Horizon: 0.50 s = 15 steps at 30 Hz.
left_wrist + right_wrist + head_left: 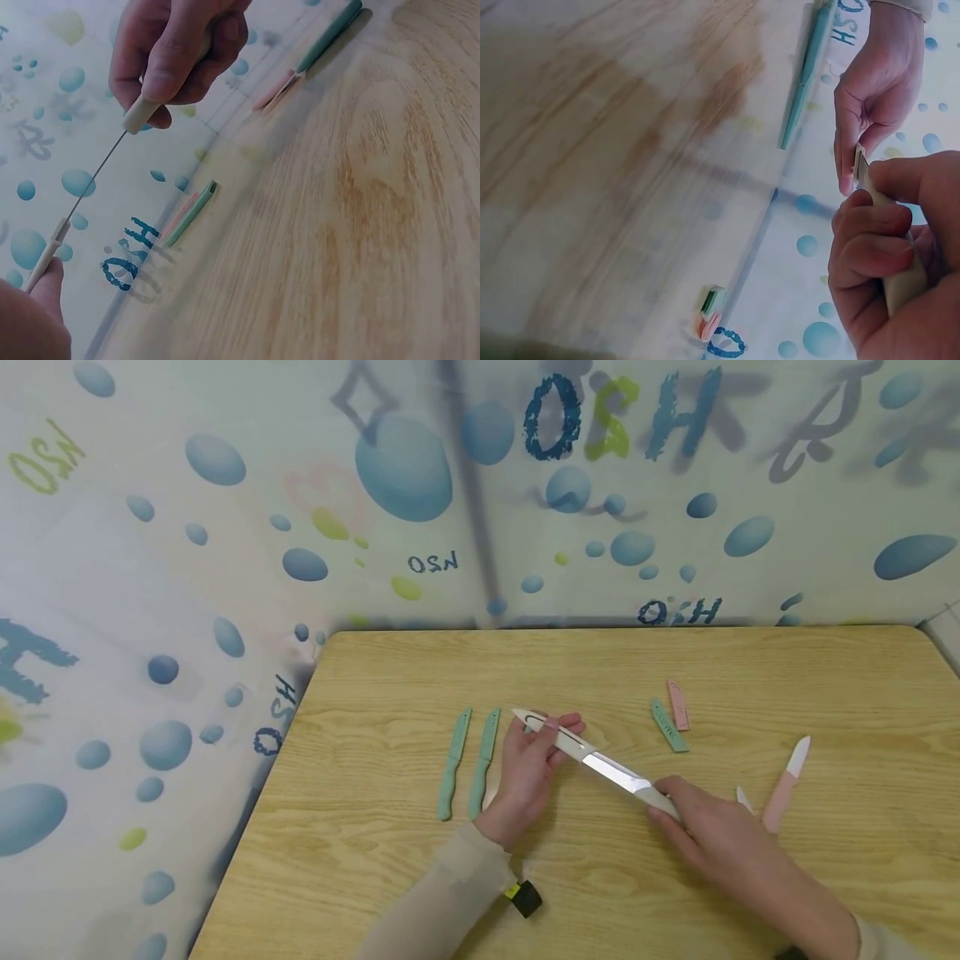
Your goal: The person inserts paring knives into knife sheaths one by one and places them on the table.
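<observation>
My right hand point(712, 835) grips the cream handle point(663, 804) of a knife whose shiny blade point(615, 773) points up and left above the table. A cream blade sheath point(572, 745) covers the blade's front part. My left hand point(522, 781) pinches that sheath with the thumb on top. In the left wrist view, a bare stretch of thin blade point(94, 176) shows between handle and sheath. Beside my left hand lie two green knives point(449, 777) point(483, 768) in green sheaths. Something behind that hand is mostly hidden.
A green sheath point(669, 727) and a pink sheath point(678, 706) lie at the back right of the wooden table point(375, 877). Right of my right hand is a pink-handled knife point(783, 793) with a bare white blade; another blade tip point(742, 797) shows beside it. A patterned cloth point(480, 527) hangs behind.
</observation>
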Available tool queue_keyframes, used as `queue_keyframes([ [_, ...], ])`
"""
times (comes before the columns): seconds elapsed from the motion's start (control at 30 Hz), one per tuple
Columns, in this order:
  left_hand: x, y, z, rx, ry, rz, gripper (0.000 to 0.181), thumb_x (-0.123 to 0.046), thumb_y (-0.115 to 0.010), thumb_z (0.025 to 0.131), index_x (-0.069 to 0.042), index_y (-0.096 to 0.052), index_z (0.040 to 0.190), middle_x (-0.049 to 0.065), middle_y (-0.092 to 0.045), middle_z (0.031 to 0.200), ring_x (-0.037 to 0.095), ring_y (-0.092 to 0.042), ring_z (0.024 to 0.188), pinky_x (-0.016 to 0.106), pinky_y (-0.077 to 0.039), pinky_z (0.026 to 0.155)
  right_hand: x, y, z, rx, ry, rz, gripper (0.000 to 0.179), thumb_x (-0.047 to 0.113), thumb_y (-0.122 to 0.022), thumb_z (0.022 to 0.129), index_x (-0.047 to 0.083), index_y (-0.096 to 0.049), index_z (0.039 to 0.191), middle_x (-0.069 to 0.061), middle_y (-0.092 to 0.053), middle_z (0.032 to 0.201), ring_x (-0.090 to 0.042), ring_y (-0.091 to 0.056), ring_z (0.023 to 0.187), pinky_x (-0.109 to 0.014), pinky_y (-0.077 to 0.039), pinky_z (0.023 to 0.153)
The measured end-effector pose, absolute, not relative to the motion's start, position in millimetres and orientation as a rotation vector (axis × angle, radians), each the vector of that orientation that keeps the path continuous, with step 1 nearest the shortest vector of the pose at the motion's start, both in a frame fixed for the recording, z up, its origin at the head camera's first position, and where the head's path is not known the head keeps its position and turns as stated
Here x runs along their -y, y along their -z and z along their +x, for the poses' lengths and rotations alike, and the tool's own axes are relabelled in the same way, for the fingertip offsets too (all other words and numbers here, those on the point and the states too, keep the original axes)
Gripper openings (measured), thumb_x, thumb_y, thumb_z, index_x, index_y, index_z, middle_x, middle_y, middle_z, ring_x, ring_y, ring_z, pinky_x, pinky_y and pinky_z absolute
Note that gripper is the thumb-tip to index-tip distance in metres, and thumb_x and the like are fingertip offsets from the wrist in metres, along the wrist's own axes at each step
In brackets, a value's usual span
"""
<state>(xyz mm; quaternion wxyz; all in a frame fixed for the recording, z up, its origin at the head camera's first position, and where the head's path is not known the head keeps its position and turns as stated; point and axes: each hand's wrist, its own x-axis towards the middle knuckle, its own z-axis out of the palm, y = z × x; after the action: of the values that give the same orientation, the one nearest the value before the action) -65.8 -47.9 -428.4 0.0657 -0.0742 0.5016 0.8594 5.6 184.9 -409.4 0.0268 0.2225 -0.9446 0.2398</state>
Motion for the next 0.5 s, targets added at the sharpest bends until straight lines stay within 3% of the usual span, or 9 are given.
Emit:
queue_keyframes([
  [0.5, 36.6, 427.7, -62.3, -1.508, -2.565, -0.187, 0.006, -0.005, -0.048, 0.110, -0.001, -0.044, 0.113, 0.029, -0.068, 0.121, 0.033, -0.071, 0.112, 0.034, -0.060, 0.094, -176.3, 410.0, 4.2, 2.894, -0.780, 0.673, 0.026, 0.015, -0.077, 0.094, 0.010, -0.061, 0.114, 0.013, -0.050, 0.076, -0.002, -0.044, 0.061, -0.022, -0.038, 0.049],
])
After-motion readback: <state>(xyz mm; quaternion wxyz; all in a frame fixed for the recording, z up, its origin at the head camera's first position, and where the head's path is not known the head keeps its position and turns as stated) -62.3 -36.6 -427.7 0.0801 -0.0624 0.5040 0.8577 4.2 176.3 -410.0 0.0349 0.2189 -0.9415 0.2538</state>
